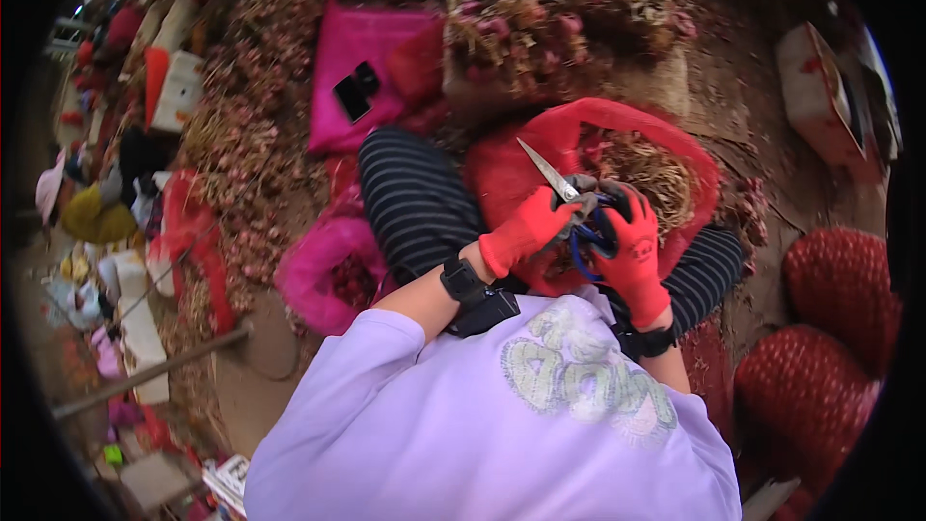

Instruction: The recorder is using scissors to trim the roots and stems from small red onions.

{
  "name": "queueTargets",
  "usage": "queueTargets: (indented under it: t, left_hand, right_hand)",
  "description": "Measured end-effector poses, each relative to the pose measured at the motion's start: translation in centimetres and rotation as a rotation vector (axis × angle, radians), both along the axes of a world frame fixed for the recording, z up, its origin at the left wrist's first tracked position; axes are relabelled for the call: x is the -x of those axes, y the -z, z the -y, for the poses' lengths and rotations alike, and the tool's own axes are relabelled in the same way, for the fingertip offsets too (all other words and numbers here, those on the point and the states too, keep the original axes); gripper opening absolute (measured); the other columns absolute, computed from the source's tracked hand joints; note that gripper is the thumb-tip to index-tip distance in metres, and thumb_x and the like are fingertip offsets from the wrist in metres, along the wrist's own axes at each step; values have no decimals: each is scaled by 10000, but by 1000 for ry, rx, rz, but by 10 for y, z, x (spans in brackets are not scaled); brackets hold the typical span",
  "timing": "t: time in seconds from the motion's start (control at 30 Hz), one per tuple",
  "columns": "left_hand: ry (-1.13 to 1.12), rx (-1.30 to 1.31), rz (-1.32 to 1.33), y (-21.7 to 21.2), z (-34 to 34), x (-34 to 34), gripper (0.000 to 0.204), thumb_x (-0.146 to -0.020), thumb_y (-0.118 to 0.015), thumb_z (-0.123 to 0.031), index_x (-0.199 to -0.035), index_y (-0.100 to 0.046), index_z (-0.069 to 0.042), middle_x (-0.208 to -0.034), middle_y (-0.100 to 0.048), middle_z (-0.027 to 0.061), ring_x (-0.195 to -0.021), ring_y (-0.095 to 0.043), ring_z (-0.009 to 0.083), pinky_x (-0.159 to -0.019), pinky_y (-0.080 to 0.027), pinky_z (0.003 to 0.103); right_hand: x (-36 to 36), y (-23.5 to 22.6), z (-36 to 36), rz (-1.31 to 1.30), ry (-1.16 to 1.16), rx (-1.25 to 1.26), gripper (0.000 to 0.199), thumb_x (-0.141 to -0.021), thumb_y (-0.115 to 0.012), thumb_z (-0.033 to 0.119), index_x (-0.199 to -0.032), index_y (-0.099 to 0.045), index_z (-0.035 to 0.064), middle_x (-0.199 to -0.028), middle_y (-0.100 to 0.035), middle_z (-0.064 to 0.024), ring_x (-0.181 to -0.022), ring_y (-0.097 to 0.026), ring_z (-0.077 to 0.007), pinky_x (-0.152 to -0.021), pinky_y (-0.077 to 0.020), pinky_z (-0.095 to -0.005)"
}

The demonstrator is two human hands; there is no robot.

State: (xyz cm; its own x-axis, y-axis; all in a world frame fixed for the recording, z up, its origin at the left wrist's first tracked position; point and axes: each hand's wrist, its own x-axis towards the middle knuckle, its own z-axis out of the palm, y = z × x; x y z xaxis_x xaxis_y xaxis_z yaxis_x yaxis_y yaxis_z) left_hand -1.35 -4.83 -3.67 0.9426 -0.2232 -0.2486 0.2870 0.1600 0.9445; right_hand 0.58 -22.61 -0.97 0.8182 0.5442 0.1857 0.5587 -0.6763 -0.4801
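My right hand (632, 243), in a red glove with a dark palm, is closed around the blue handles of a pair of scissors (550, 170). The steel blades point up and to the left. My left hand (529, 230), gloved the same way, has its fingers closed beside the base of the blades; whatever they pinch is hidden. Both hands are over the near rim of a red mesh bag (666, 125) lying between my legs. Dry, straw-coloured stalks (648, 176) fill its mouth.
Dried pinkish bulbs with stalks (569, 19) are heaped on a pale block ahead. A phone (351, 97) lies on a pink sack (381, 34). At left are a pink mesh bag (307, 270) and a long bulb pile (256, 125). Full red sacks (810, 386) stand at right.
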Motion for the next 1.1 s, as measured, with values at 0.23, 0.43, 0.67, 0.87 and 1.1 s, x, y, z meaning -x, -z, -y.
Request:
queueTargets:
  t: [0.23,0.43,0.67,0.87,1.1]
  left_hand:
    - [80,16,69,-32,27,-16,356,-896,-511,-176,-1225,-494,-40,-1034,-612,101,-954,-578,174,-823,-444,278]
    - [96,253,151,-40,9,-19,352,-889,-520,-136,-1230,-490,-53,-1008,-574,45,-835,-533,96,-732,-445,234]
    - [-454,281,-93,32,-107,-70,208,-879,-497,-35,-1081,-534,1,-882,-561,117,-726,-536,142,-593,-444,229]
    - [-833,-253,202,131,-50,-124,265,-797,-647,-54,-1024,-518,-7,-947,-605,84,-681,-581,154,-621,-478,245]
    - [-540,633,57,98,-70,-117,216,-825,-593,-57,-1029,-567,9,-930,-597,97,-762,-579,163,-675,-499,256]
  right_hand:
    - [15,-2,21,31,196,69,450,-640,-709,212,-1043,-568,71,-1069,-521,-112,-1008,-492,-325,-815,-421,-417]
    - [8,28,22,-128,132,-244,429,-706,-661,107,-1103,-520,26,-931,-576,-107,-833,-575,-265,-716,-474,-362]
    - [16,30,33,-993,122,-1111,456,-861,-569,218,-1226,-400,5,-779,-425,27,-630,-374,-41,-548,-322,-182]
    - [7,27,23,-1052,191,-1176,445,-806,-566,100,-1209,-409,-5,-787,-434,17,-600,-377,-34,-514,-320,-166]
    - [6,10,32,-998,275,-1106,468,-812,-600,128,-1210,-418,-38,-774,-435,31,-609,-378,-19,-524,-321,-150]
